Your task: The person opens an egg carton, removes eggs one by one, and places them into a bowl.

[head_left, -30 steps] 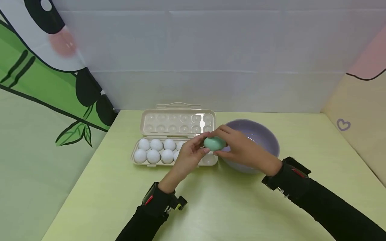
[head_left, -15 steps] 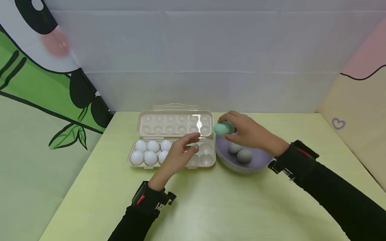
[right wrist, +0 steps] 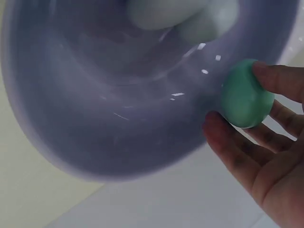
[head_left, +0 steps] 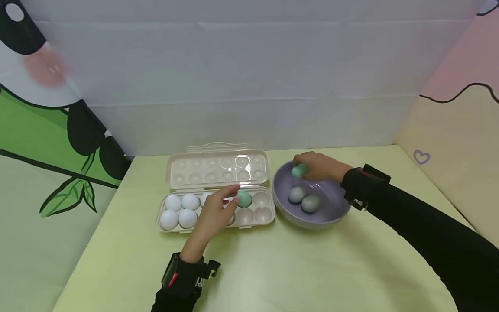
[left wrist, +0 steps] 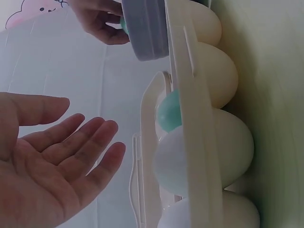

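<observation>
My right hand (head_left: pixel 321 167) holds a green egg (right wrist: pixel 246 95) between thumb and fingers, over the far side of the purple bowl (head_left: pixel 280 199). In the bowl lie two pale greyish eggs (head_left: pixel 310 203). My left hand (left wrist: pixel 61 161) hovers with relaxed, spread fingers over the front of the lidded egg carton (head_left: pixel 255 220), holding nothing. Several white eggs (head_left: pixel 188 219) fill its left part, some hidden behind that hand. Another green egg (head_left: pixel 244 199) sits in the back row, right by the left fingertips in the head view. To its right, carton cups show without eggs.
The carton's clear lid (head_left: pixel 217 170) stands open at the back, close to the wall sheet (head_left: pixel 218 125). Bowl and carton stand side by side on the pale yellow-green table (head_left: pixel 312 268). A printed side panel (head_left: pixel 448 143) borders the table on the right.
My right hand has carried a green egg away from the left hand, rightward and then down to the bowl. My left hand has let go of that egg and stays over the carton.
</observation>
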`<state>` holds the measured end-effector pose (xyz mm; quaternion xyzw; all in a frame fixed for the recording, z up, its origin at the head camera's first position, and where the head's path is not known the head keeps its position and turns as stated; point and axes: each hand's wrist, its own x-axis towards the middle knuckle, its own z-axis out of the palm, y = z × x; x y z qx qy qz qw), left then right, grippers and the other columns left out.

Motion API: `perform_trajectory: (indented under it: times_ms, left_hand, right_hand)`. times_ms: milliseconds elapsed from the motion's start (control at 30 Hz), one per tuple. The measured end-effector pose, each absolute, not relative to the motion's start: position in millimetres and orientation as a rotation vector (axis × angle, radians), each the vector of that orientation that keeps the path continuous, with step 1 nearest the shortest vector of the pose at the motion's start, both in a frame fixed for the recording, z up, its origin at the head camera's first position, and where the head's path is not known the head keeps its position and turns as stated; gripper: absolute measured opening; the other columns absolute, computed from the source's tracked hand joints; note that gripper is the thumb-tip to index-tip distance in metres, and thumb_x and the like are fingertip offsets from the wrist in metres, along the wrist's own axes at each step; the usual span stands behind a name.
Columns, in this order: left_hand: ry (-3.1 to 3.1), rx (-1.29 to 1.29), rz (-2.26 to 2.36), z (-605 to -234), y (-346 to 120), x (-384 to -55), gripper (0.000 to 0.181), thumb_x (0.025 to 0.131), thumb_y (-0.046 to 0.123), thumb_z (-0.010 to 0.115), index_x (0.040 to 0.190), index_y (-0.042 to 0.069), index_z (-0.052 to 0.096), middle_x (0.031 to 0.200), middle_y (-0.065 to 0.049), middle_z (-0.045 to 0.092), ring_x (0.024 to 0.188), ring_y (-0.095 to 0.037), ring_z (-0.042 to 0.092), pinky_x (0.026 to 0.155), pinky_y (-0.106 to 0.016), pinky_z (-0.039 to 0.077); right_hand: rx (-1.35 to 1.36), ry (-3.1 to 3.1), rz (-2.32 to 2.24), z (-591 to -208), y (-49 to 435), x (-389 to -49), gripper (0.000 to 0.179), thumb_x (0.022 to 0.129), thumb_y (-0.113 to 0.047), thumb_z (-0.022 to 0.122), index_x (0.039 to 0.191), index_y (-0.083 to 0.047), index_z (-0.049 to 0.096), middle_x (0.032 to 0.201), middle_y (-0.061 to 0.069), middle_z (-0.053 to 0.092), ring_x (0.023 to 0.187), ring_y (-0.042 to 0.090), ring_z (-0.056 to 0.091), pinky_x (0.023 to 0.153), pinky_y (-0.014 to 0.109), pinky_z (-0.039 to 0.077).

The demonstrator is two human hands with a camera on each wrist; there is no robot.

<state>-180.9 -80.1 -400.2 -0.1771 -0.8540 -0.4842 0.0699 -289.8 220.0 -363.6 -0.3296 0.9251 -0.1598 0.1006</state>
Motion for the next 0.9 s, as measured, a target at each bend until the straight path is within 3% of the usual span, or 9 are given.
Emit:
perform_trajectory:
  times_ms: [267,533,900]
  left_hand:
    - [-2.580,-0.468,-1.433,-394.2,-78.0,-173.2,0.033,0.085,0.005,0.055,0.118,0.004,0.053,0.116,-0.013,0.057,0.104,-0.024,0.054,0.084,-0.046,0.045]
    - [-2.638,-0.426,-1.355,-395.9,-67.7,-171.3,0.032,0.085,0.006,0.054,0.117,0.006,0.054,0.111,-0.015,0.059,0.103,-0.025,0.055,0.084,-0.045,0.045]
    - [-2.763,-0.429,-1.114,-412.7,-69.1,-172.4,0.038,0.081,0.010,0.059,0.118,0.004,0.052,0.117,-0.016,0.054,0.107,-0.033,0.050,0.086,-0.048,0.043]
  right_hand:
    - [-0.897,2.733,-0.221,-375.5,216.8,-294.7,0.031,0.078,-0.010,0.065,0.106,-0.015,0.055,0.106,0.007,0.056,0.096,0.026,0.051,0.073,0.044,0.045]
    - [-0.933,2.726,-0.137,-390.7,222.4,-295.0,0.024,0.080,-0.011,0.065,0.103,-0.013,0.056,0.097,0.006,0.058,0.092,0.025,0.053,0.081,0.043,0.045]
    - [-0.922,2.677,-0.056,-389.0,210.8,-298.5,0.034,0.077,-0.005,0.057,0.110,-0.010,0.052,0.103,0.009,0.055,0.089,0.023,0.052,0.072,0.040,0.046]
